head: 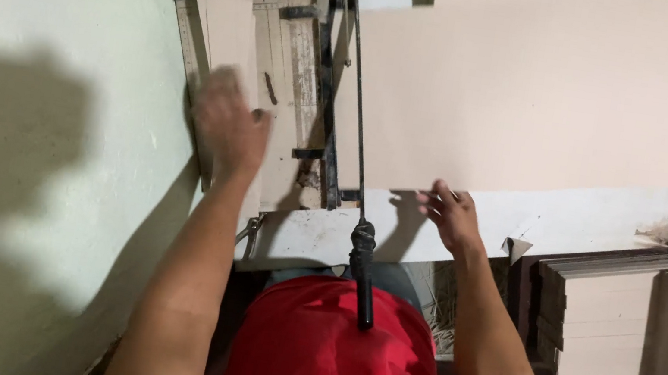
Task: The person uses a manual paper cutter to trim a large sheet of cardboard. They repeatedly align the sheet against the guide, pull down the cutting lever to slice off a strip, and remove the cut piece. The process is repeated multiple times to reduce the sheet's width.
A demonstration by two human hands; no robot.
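left hand [228, 125], blurred, lies flat w/ fingers spread on a cardboard strip [230, 29] at the paper cutter [290, 94] board's left edge, prob pressing, not gripping. right hand [452, 213] is loose, fingertips on the big cardboard sheet's [539, 94] near edge; cutter handle [362, 278] hangs untouched btwn the arms.

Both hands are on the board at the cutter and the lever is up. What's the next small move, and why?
Probably bring the right hand over to the black lever handle. The lever is raised and free, the left hand already presses the narrow strip flat on the cutter bed, and the right hand only rests at the near edge of the large board. Whether the board is aligned I cannot tell.
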